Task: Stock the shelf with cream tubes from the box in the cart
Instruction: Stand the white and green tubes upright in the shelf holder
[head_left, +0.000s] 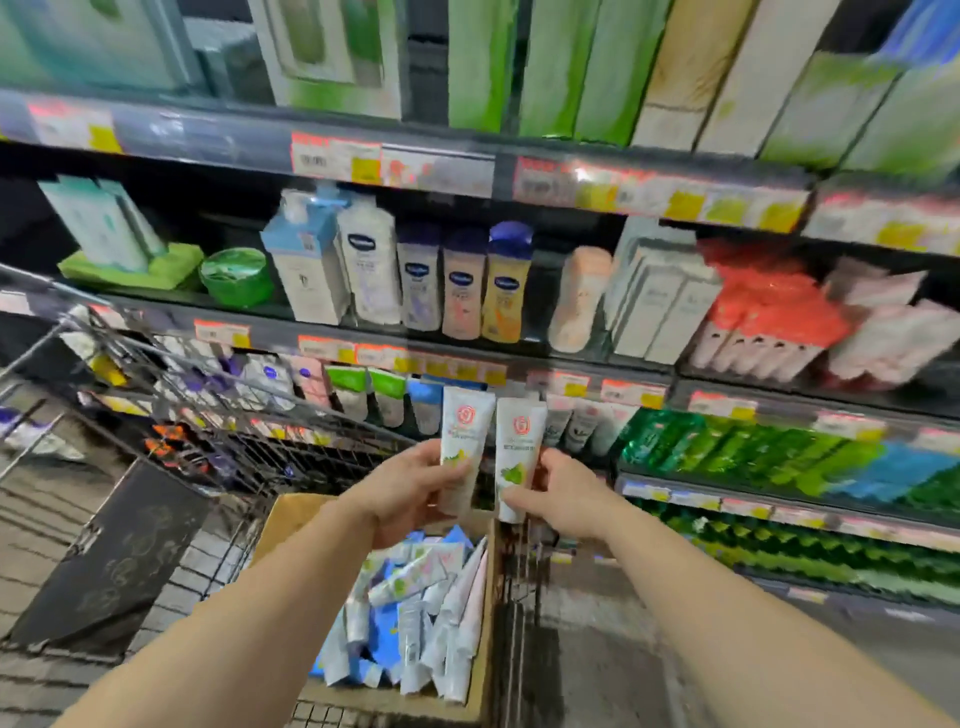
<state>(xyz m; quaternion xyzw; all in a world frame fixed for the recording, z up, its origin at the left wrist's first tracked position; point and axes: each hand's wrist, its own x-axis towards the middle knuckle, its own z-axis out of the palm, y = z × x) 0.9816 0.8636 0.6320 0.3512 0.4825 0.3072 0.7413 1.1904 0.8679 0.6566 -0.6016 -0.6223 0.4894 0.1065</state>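
Observation:
My left hand (415, 488) grips a white cream tube (464, 436) with a red logo and green print, held upright. My right hand (558, 493) grips a second matching white tube (517, 447) right beside it. Both tubes are raised in front of the shelf row (576, 387) where other tubes stand. Below my hands, an open cardboard box (291, 514) in the wire cart (218, 415) holds several loose white and blue tubes (415, 613).
Shelves of lotion bottles (462, 280), boxes and green packs (727, 447) fill the view ahead and to the right. The cart's wire wall rises on the left. A dark flat panel (114, 556) lies in the cart beside the box. Floor shows at lower right.

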